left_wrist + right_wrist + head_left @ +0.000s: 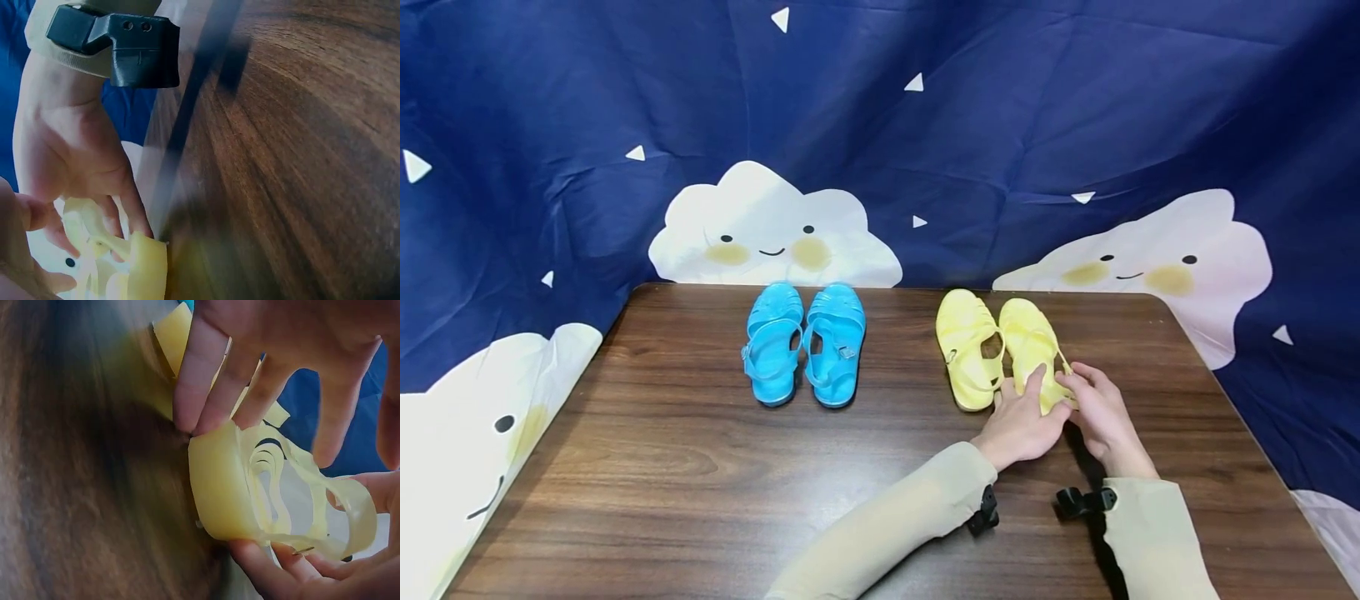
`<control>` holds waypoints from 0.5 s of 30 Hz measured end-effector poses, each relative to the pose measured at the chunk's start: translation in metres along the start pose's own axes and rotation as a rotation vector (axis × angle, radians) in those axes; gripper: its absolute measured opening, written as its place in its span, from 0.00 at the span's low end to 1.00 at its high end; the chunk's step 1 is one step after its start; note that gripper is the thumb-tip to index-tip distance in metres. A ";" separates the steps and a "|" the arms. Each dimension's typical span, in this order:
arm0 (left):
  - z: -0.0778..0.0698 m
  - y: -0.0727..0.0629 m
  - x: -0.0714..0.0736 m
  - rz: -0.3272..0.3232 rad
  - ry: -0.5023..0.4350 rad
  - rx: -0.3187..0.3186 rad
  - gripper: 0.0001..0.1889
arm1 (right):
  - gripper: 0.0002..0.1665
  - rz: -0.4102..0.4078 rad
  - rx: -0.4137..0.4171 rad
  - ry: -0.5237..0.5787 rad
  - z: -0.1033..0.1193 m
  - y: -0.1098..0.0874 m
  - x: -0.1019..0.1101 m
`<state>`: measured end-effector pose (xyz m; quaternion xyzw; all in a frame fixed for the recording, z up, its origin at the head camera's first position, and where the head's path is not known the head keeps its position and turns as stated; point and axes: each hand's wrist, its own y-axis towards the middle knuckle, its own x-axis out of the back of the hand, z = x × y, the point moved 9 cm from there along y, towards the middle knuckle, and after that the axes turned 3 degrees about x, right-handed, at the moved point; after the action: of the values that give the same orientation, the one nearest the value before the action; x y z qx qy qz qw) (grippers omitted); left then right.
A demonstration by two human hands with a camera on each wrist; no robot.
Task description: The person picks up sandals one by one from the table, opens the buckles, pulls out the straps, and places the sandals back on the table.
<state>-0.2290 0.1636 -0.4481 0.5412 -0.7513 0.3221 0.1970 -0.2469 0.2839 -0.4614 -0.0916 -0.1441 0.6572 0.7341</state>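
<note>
Lying between left grip (1021, 423), right grip (1105, 418): yellow sandal (1032, 348)

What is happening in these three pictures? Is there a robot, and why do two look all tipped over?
There's no robot here, just a person's left hand and right hand. The big picture comes from a camera on the person's head, looking forward and down. The other two come from cameras on the wrists, which sit at an angle, so the brown table looks tipped. The black gadgets on the sleeves are probably those cameras.

On the table are two blue sandals and two yellow ones, in front of a dark blue cloth with smiling clouds. Both hands are at the yellow sandal on the right: the right hand holds it near its heel strap, and the left hand's fingers touch its heel.
</note>
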 end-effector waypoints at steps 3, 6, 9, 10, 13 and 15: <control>-0.002 -0.001 0.001 -0.025 0.049 0.000 0.31 | 0.43 0.005 0.011 -0.017 0.000 -0.001 0.001; -0.003 -0.002 0.001 -0.042 0.135 0.005 0.31 | 0.40 0.001 0.029 -0.045 0.000 -0.001 0.002; -0.005 -0.002 0.001 -0.060 0.222 -0.007 0.31 | 0.37 -0.016 0.052 -0.088 0.000 -0.002 0.004; -0.006 -0.003 0.001 -0.066 0.239 -0.013 0.30 | 0.36 -0.023 0.060 -0.100 0.000 -0.002 0.005; -0.008 -0.003 0.002 -0.081 0.263 -0.035 0.27 | 0.33 -0.045 0.082 -0.115 0.000 -0.003 0.006; -0.008 -0.004 0.002 -0.088 0.254 -0.048 0.25 | 0.32 -0.065 0.093 -0.114 -0.001 -0.003 0.008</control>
<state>-0.2264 0.1676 -0.4400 0.5235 -0.7034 0.3611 0.3173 -0.2431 0.2916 -0.4602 -0.0152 -0.1581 0.6431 0.7491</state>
